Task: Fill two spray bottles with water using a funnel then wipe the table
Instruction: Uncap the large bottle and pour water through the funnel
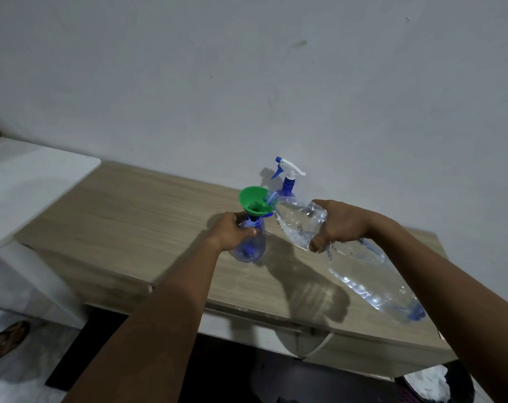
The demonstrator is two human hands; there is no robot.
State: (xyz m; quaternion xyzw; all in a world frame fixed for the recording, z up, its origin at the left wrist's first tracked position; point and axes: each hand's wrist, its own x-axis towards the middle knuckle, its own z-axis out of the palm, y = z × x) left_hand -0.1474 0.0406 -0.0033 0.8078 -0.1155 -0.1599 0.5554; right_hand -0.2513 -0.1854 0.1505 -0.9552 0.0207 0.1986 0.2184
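A clear blue spray bottle (251, 245) without its head stands on the wooden table (125, 216), and my left hand (231, 232) grips its neck. A green funnel (254, 202) sits in its mouth. My right hand (338, 225) grips a large clear water bottle (363, 266), tilted so its mouth rests at the funnel's rim. A second blue spray bottle (287, 181) with a white and blue trigger head stands behind the funnel by the wall.
The table's front edge runs diagonally from lower right to upper left. A white surface (29, 181) adjoins the table on the left. A sandalled foot (5, 341) shows on the floor at lower left. A grey wall backs the table.
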